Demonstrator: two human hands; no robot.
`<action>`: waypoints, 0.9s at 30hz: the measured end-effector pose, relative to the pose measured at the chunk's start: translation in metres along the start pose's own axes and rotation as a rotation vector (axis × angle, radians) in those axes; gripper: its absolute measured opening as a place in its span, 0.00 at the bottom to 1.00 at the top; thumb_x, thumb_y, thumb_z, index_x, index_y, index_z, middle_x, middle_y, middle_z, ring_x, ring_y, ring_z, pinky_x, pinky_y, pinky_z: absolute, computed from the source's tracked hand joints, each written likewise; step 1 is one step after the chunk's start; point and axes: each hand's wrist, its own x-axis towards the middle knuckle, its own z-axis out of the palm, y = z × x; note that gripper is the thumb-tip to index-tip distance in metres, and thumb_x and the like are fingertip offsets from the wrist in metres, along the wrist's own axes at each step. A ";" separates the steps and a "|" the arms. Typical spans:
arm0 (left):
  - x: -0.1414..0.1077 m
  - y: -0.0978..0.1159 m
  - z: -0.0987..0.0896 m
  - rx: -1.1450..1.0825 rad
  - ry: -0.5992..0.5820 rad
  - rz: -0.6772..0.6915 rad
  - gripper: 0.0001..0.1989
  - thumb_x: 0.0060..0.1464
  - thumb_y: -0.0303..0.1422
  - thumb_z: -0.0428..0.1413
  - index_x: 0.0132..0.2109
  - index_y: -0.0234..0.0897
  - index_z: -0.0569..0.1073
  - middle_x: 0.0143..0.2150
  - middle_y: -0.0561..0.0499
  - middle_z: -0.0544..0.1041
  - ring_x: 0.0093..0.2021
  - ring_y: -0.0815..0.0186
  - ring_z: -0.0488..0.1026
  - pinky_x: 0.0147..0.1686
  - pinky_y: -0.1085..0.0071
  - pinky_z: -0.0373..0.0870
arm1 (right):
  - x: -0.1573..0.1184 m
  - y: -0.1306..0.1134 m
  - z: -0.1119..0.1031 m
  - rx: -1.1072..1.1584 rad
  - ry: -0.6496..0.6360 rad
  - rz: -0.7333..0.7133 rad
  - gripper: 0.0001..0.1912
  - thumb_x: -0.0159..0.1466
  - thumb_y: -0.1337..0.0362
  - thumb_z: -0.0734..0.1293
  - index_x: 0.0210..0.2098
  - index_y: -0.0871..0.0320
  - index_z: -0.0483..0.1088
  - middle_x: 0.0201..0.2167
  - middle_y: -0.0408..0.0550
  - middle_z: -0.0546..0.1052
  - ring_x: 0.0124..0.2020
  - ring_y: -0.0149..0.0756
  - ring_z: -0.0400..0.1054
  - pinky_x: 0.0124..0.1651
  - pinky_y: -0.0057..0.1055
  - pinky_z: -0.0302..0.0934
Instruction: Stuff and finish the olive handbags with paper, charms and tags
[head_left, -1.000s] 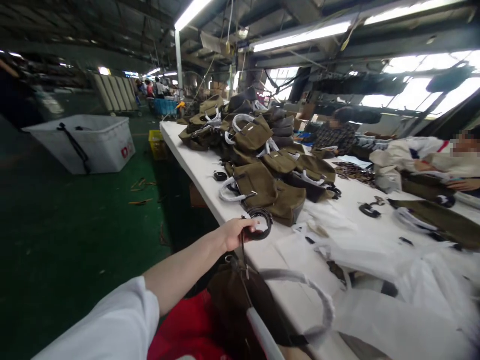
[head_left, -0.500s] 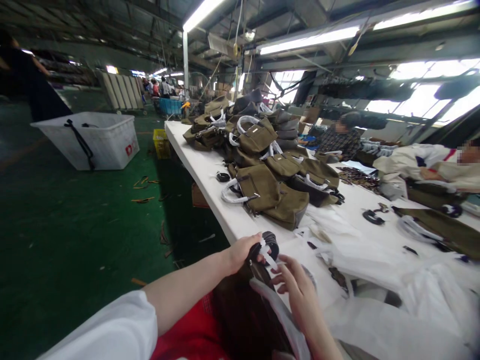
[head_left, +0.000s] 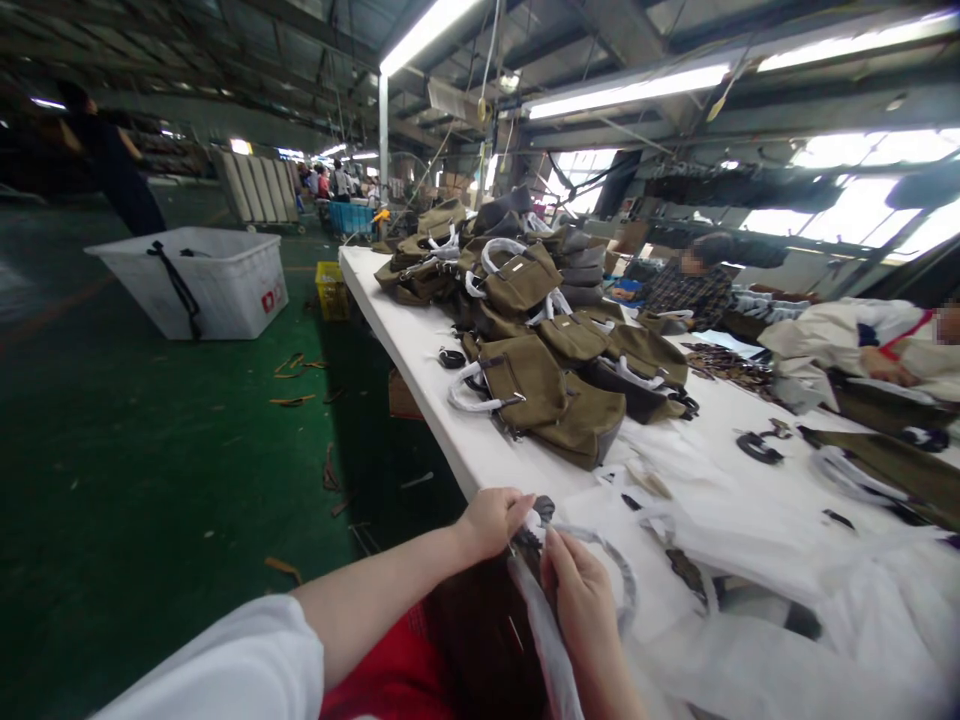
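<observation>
Near the table's front edge, my left hand is closed round a coiled dark strap with a white wrapping strip on it. My right hand pinches the white strip close beside it, thumb and fingers together. Below both hands a dark brown bag rests against my lap, its handle wrapped in whitish film. Another wrapped handle curves out behind my right hand. My fingers hide part of the coil.
Olive bags with wrapped handles are heaped on the white table. White sheeting lies at the right. Two people work across the table. A white bin and yellow crate stand on the green floor.
My right hand's spread fingers have closed on the white strip. The coil is now lower and more covered by my hands. The view has shifted slightly, and a distant person at left shows more fully.
</observation>
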 end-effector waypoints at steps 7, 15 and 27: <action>-0.007 -0.008 0.011 0.543 0.002 0.446 0.24 0.65 0.45 0.36 0.36 0.33 0.68 0.30 0.42 0.75 0.32 0.56 0.73 0.38 0.60 0.68 | -0.004 -0.009 -0.010 0.025 0.012 -0.026 0.30 0.61 0.39 0.62 0.15 0.55 0.58 0.13 0.39 0.59 0.17 0.28 0.53 0.22 0.29 0.49; -0.009 0.010 -0.006 0.331 0.041 0.328 0.19 0.60 0.48 0.48 0.39 0.36 0.67 0.32 0.45 0.74 0.33 0.60 0.71 0.38 0.64 0.65 | -0.007 -0.022 -0.019 -0.175 -0.097 -0.207 0.29 0.65 0.42 0.57 0.17 0.56 0.59 0.15 0.40 0.62 0.19 0.30 0.57 0.25 0.29 0.52; 0.008 0.030 -0.032 -1.104 -0.228 -0.140 0.26 0.49 0.55 0.61 0.31 0.33 0.67 0.19 0.59 0.59 0.24 0.72 0.60 0.32 0.73 0.60 | 0.030 -0.004 -0.005 0.342 -0.046 0.020 0.34 0.51 0.46 0.73 0.51 0.57 0.66 0.50 0.55 0.76 0.53 0.50 0.69 0.56 0.44 0.63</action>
